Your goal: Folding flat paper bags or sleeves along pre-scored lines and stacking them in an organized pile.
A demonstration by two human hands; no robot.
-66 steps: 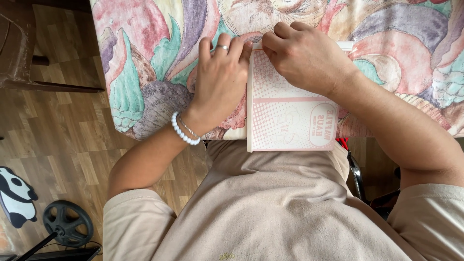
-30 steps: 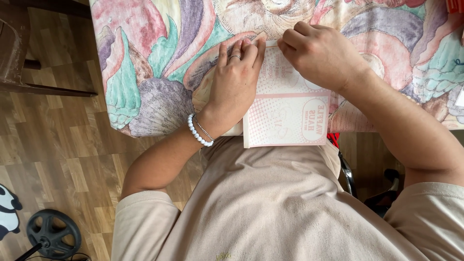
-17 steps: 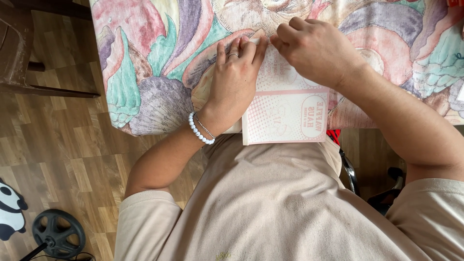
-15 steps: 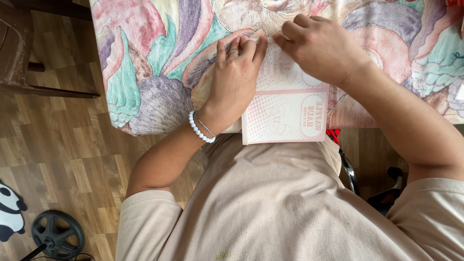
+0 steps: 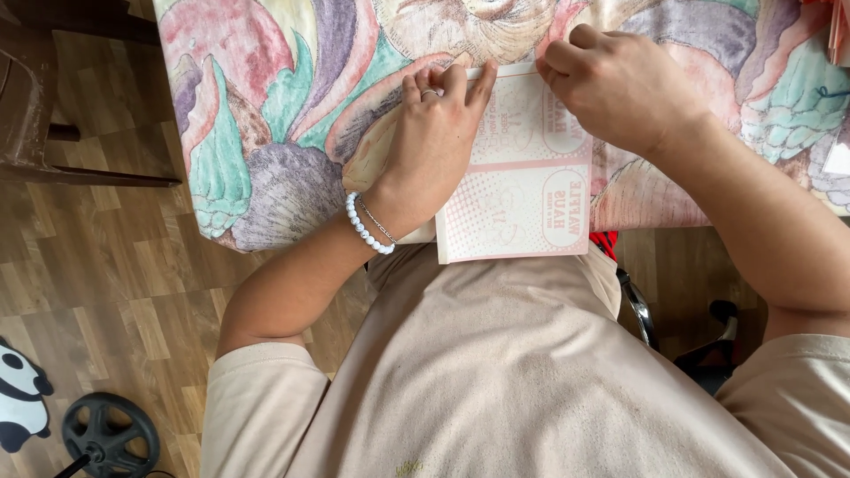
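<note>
A pink and white printed paper sheet (image 5: 522, 190) lies flat on the table's near edge, partly overhanging toward my lap. My left hand (image 5: 434, 133), with a ring and a white bead bracelet, rests on the sheet's left part, fingers together and pointing to its far edge. My right hand (image 5: 620, 84) is curled at the sheet's far right corner, fingertips pinching or pressing the far edge. The far edge itself is mostly hidden under both hands.
The table wears a pastel floral cloth (image 5: 274, 97). A dark wooden chair (image 5: 35, 97) stands at the left on the wood floor. A black wheel (image 5: 111, 434) and a panda-shaped item (image 5: 18, 394) lie at the lower left. Chair parts (image 5: 708, 345) show beside my right side.
The sheet has been unfolded or slid so more of it shows, now two printed panels long. Both hands stay at its far edge; the left fingers straightened along it.
</note>
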